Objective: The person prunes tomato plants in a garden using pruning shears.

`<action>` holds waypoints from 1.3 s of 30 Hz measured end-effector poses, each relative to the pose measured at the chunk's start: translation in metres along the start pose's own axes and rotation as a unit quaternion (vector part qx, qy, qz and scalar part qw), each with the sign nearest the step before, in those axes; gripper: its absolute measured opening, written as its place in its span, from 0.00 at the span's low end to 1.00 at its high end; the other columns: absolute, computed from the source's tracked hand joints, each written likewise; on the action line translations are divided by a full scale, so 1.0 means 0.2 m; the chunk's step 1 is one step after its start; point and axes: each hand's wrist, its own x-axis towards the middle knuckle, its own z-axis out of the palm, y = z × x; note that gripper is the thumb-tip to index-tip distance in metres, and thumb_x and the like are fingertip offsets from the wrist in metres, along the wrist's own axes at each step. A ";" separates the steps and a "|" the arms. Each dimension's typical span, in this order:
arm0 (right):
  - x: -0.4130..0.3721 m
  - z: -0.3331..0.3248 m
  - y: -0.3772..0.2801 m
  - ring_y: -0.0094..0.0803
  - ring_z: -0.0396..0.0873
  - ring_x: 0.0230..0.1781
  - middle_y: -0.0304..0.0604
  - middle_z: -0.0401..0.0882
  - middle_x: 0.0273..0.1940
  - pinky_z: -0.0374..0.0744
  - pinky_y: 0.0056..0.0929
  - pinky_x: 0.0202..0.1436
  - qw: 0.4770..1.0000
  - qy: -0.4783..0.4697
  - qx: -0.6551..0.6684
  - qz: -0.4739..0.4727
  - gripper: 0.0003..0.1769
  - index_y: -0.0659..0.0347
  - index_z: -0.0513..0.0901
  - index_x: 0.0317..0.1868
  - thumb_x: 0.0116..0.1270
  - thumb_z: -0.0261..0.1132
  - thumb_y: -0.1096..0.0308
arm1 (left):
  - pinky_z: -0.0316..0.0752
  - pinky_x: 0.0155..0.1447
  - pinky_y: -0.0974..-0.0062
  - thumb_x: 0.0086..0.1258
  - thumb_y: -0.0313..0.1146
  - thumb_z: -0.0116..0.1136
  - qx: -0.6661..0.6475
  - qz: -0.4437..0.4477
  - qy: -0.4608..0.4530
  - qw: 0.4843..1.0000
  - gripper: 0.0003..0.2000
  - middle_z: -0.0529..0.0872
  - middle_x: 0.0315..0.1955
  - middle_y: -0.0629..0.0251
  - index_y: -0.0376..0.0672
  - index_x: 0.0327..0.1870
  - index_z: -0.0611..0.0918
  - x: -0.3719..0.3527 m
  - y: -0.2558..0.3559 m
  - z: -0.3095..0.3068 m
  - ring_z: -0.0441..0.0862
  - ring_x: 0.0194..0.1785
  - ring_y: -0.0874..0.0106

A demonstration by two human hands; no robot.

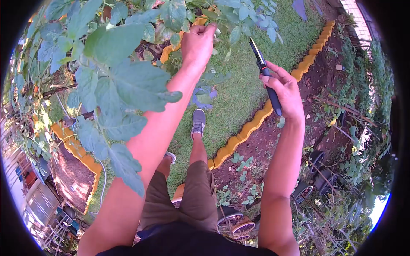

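Note:
My left hand (198,45) reaches up among the leaves of a tomato plant (124,83), its fingers closed at a stem; what exactly they pinch is partly hidden. Large green leaves hang in front of my left forearm. In my right hand (285,91) is a pair of pruning shears (272,96) with dark handles and a small red-orange part at the pivot. Their narrow blades point up and to the left, near a leafy branch (243,17) but apart from it.
Wavy yellow edging (241,138) separates the grass (230,94) from a soil bed on the right. Another yellow border (74,145) surrounds soil at the left, with a pale hose (103,183) beside it. Pots (302,192) stand at lower right. My feet are on the grass.

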 end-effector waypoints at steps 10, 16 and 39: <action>0.58 -0.10 -0.10 0.26 0.81 0.40 0.47 0.88 0.45 0.79 0.26 0.51 0.958 -0.282 -0.020 0.052 0.37 0.68 0.80 0.65 0.55 0.74 0.59 | 0.80 0.43 0.70 0.62 0.37 0.67 0.045 0.046 0.008 0.998 0.11 0.92 0.30 0.62 0.38 0.36 0.89 0.01 -0.07 0.07 0.89 0.33 0.70; 0.73 -0.04 -0.06 0.28 0.80 0.38 0.44 0.85 0.42 0.78 0.28 0.49 0.947 -0.320 -0.029 0.022 0.27 0.66 0.82 0.57 0.60 0.70 0.61 | 0.79 0.40 0.70 0.63 0.36 0.66 0.053 0.057 0.013 0.997 0.10 0.91 0.27 0.62 0.38 0.36 0.89 -0.02 -0.04 0.04 0.87 0.29 0.71; 0.77 -0.05 -0.10 0.31 0.82 0.34 0.53 0.88 0.39 0.80 0.31 0.39 0.949 -0.314 -0.020 0.034 0.33 0.68 0.81 0.59 0.53 0.80 0.65 | 0.76 0.34 0.71 0.67 0.36 0.67 0.059 0.064 0.012 0.996 0.10 0.90 0.27 0.63 0.37 0.39 0.88 -0.07 -0.03 0.00 0.85 0.26 0.74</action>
